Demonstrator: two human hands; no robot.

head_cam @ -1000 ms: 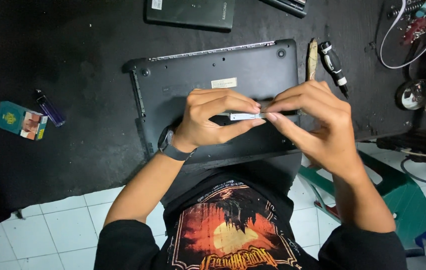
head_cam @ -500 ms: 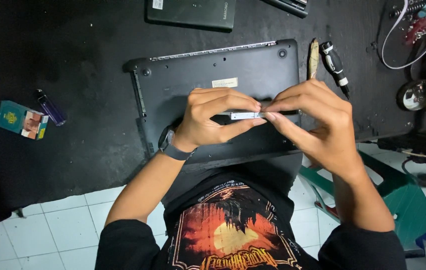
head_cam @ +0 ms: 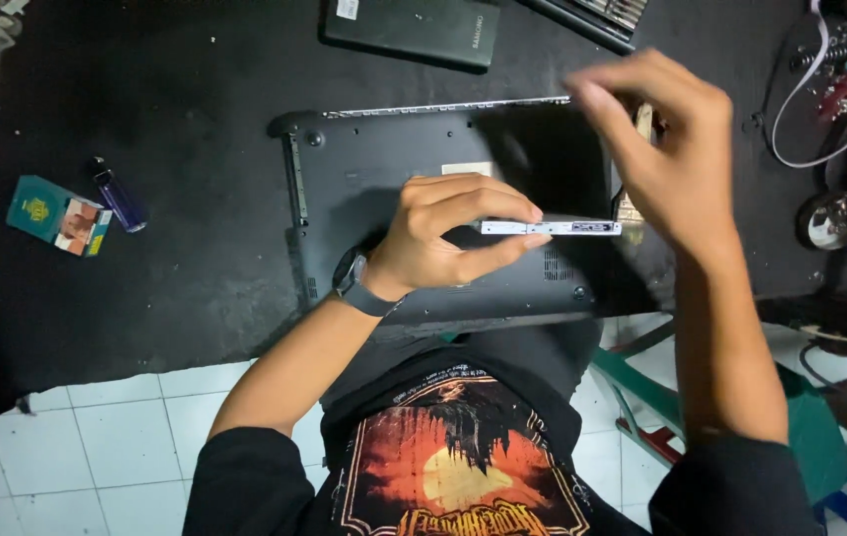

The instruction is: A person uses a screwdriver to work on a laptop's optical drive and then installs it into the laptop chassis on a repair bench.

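The left hand (head_cam: pixel 443 238) pinches a thin silver strip (head_cam: pixel 553 227) between thumb and fingertips, holding it level above the upturned dark laptop (head_cam: pixel 394 179) on the black table (head_cam: pixel 175 248). The strip's free end points toward 3 o'clock. The right hand (head_cam: pixel 667 159) hovers at 2 o'clock from the strip, blurred, fingers loosely spread, holding nothing visible. A blue lighter (head_cam: pixel 118 196) and a small green packet (head_cam: pixel 58 214) lie at 9 o'clock, well apart from the laptop. A flat black device (head_cam: pixel 414 30) lies at 12 o'clock.
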